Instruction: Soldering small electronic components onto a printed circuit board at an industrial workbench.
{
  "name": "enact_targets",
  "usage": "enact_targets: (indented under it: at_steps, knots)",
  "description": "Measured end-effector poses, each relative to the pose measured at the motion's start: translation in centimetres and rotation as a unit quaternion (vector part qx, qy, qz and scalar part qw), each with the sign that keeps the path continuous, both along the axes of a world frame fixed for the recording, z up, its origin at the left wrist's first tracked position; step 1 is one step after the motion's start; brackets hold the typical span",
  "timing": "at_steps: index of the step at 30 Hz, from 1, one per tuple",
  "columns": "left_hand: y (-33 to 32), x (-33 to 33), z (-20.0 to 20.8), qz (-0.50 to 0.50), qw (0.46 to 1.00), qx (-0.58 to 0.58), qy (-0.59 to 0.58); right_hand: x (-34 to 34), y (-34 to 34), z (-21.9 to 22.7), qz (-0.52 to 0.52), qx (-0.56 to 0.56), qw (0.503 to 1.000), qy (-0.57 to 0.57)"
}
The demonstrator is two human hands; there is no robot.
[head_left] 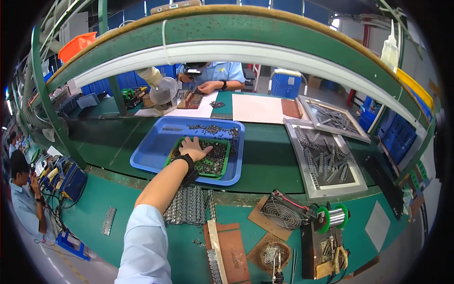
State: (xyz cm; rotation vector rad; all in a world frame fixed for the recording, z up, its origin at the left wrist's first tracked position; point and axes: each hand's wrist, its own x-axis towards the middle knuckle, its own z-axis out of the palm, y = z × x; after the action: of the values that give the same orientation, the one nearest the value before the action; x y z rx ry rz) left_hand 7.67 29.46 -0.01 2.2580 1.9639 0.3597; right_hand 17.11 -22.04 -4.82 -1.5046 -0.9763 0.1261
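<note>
My left hand, with a dark watch on its wrist, reaches palm down into a green basket. Its fingers are spread over many small dark metallic parts, and nothing shows in its grasp. The basket sits inside a blue tray, where more loose parts lie along the far side. Close to my forearm, several rows of metal part strips are laid side by side on the green bench. My right hand is out of view.
Nearer stand a brown board, fan, solder spool and a small dish. Metal-framed trays of strips lie at right. A green shelf beam with a white lamp crosses overhead. A co-worker sits opposite.
</note>
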Motion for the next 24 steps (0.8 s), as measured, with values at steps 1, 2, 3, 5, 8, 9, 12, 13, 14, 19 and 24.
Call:
enact_targets:
  at_steps: [1,2,3,5,8,9,12,13,14,19,24]
  knots:
    - [0.2,0.0,-0.3,-0.023,1.000,-0.001,0.006,0.1,-0.1,-0.1,0.007,-0.002,1.000,0.014]
    - [0.3,0.0,-0.7,-0.022,1.000,-0.005,0.011,0.1,-0.3,-0.3,0.014,-0.004,1.000,0.028]
    - [0.3,0.0,-0.9,-0.038,0.999,-0.003,0.016,0.2,-0.3,-0.4,0.020,-0.004,0.999,0.041]
    - [0.1,-0.1,-1.1,-0.068,0.997,0.001,0.024,0.2,-0.2,-0.5,0.023,0.006,0.998,0.060]
    - [-0.5,-0.1,-1.1,-0.098,0.995,0.004,0.016,0.2,0.1,-0.2,0.030,0.028,0.995,0.093]
    - [-0.7,-0.2,-1.0,-0.113,0.994,0.008,0.011,0.3,0.3,0.2,0.028,0.033,0.997,0.067]
    - [-0.3,-0.5,-1.7,-0.123,0.992,0.025,0.019,0.1,0.7,0.8,0.023,0.043,0.999,0.015]
    - [-0.2,-0.5,-1.8,-0.130,0.991,0.034,0.021,0.1,0.7,0.7,0.025,0.042,0.999,0.016]
    - [-0.1,-0.5,-2.0,-0.130,0.991,0.034,0.021,0.0,0.7,0.7,0.026,0.042,0.999,0.016]
    - [0.3,-0.9,-2.8,-0.165,0.978,0.123,0.015,0.3,0.8,1.5,0.023,0.007,0.998,-0.060]
    - [1.1,-1.1,-3.4,-0.191,0.976,0.104,-0.020,0.1,0.7,1.3,0.016,0.011,0.999,-0.028]
